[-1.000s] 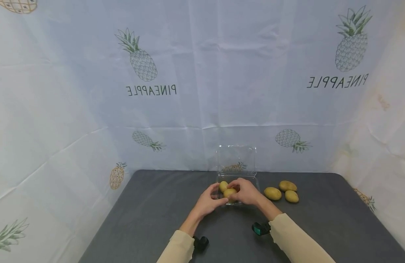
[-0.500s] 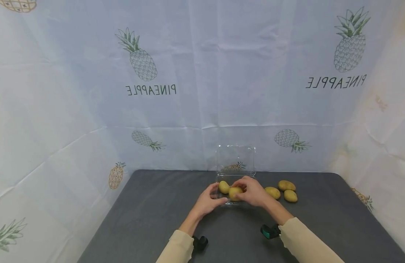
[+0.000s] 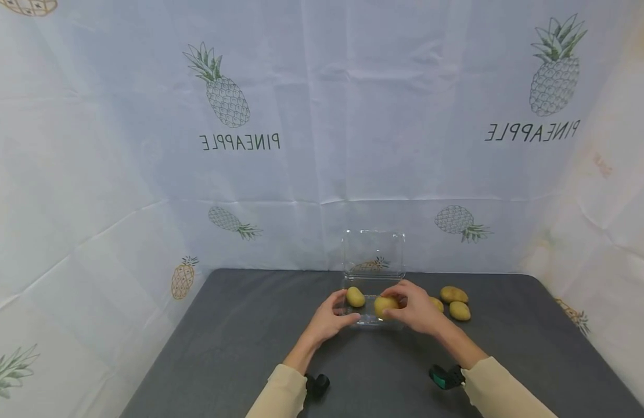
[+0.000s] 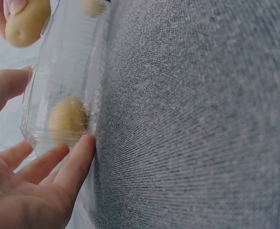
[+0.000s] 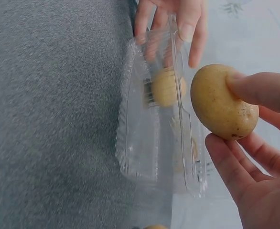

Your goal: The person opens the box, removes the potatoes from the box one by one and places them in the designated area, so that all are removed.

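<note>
A clear plastic clamshell container lies with its lid raised at the back of the table. One potato sits inside at the left end. My left hand holds the container's left end, thumb at the front rim and fingertips against the end wall, as the left wrist view fingers show. Above the right part of the container, my right hand pinches a second potato between thumb and fingers. In the right wrist view that potato is higher than the rim.
To the right of the container lie several loose potatoes, one partly hidden behind my right hand. A dark grey table spreads below, bounded at the back by a pale curtain printed with pineapples.
My right hand has moved to the right with its potato, away from the potato at the left end, which now shows more fully. The left hand has stayed at the container.
</note>
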{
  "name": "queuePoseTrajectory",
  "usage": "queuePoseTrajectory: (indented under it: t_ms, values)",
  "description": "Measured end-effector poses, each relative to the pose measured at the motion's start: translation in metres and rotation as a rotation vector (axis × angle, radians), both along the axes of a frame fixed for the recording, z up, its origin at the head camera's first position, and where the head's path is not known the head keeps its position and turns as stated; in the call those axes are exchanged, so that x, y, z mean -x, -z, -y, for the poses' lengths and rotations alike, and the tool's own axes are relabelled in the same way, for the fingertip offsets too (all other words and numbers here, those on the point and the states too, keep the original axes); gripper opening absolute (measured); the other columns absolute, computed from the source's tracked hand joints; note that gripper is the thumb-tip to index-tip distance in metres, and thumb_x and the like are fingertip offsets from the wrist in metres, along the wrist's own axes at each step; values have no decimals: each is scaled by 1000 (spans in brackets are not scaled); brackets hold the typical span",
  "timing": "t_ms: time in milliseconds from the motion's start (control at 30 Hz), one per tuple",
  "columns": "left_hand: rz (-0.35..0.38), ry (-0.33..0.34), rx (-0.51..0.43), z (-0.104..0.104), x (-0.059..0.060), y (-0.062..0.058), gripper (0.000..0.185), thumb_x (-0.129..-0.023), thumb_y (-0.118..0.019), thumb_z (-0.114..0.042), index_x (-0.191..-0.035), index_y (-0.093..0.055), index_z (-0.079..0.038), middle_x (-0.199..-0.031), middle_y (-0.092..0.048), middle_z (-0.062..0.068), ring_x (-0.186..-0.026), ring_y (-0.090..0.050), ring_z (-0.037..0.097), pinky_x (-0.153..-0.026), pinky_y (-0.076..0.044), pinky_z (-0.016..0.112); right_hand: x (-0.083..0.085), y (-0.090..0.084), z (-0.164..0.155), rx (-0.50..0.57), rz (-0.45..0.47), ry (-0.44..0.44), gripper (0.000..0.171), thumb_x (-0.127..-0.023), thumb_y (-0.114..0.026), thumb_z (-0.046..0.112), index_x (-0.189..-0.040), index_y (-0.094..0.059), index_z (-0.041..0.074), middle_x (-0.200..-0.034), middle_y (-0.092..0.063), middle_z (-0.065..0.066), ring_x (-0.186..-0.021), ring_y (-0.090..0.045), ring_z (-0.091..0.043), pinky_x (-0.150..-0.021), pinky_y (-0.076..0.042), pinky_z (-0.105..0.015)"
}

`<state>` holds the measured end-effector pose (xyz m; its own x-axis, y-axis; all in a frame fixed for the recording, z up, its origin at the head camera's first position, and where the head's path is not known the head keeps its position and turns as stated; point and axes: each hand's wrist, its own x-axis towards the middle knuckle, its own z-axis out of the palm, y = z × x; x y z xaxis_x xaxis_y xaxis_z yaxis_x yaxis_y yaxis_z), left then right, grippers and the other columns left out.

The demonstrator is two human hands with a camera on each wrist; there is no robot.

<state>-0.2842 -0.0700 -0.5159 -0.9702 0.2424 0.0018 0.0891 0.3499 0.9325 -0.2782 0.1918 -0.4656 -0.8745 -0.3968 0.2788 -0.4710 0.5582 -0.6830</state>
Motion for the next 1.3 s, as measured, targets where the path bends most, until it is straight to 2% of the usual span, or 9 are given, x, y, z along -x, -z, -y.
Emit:
queuePoseTrajectory:
  t_ms: [267,667,1000,1200,1300]
  values:
    - [-11,-9,10,0,0,0,77,-88,-82,-31,-152,-46,-9,-148,-50,20,-126,-56,42,-94,-53,52,-12,-4,-13,1,8,51,32,-88,-83,24,-115,-74,10,-102,-59,0,-92,-59,-17,-77,-56,-30]
    - [-18,3,5,2,0,1,77,-89,-82,-32,-152,-46,-9,-148,-50,20,-125,-57,41,-94,-53,52,-23,4,-34,76,6,68,33,-85,-84,14,-115,-73,5,-105,-59,-4,-92,-61,-18,-76,-58,-25]
    - [7,5,18,1,-1,0,79,-89,-81,-35,-154,-43,-11,-150,-49,17,-127,-55,39,-94,-53,53,-31,4,-53,88,29,121,36,-88,-82,24,-117,-73,5,-106,-61,-5,-94,-62,-19,-77,-58,-24]
    - [9,4,13,2,-1,-1,78,-90,-81,-34,-154,-43,-11,-150,-49,18,-127,-55,40,-93,-53,53,-35,8,-64,91,3,126,38,-87,-83,21,-120,-72,6,-102,-59,-2,-91,-63,-15,-76,-59,-25]
    - [12,2,12,2,-2,-1,78,-90,-81,-34,-154,-43,-12,-150,-49,17,-127,-55,39,-93,-53,53,-37,10,-70,85,-6,133,41,-87,-83,21,-123,-71,4,-106,-60,-5,-92,-66,-16,-76,-59,-26]
